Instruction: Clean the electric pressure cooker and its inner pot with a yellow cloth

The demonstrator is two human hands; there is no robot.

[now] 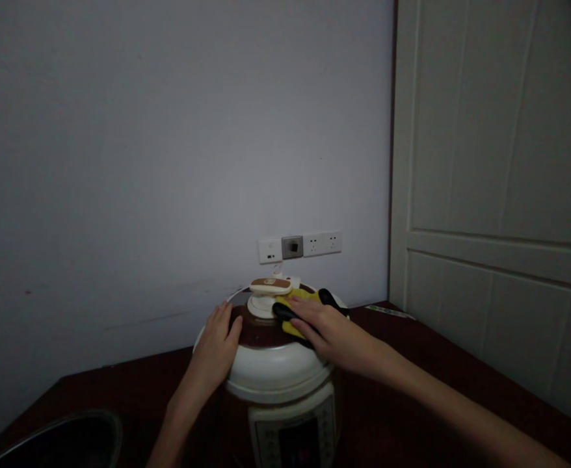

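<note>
A white and brown electric pressure cooker [280, 364] stands upright in front of me, its control panel facing my way. On top sits its lid handle [270, 286], white with a brown inlay. My left hand [218, 341] lies on the left side of the lid, fingers stretched out and holding nothing. On the right side of the lid, my right hand [317, 322] presses a yellow and black cloth [292, 328] against the surface close to the handle's base. Part of the cloth is hidden under that hand.
The cooker rests on a dark red tabletop [393, 390]. Behind it, wall sockets and switches [300, 246] line the pale wall. A white panelled door [500, 195] stands at the right. A dark rounded object with a pale rim [114, 429] is at the lower left.
</note>
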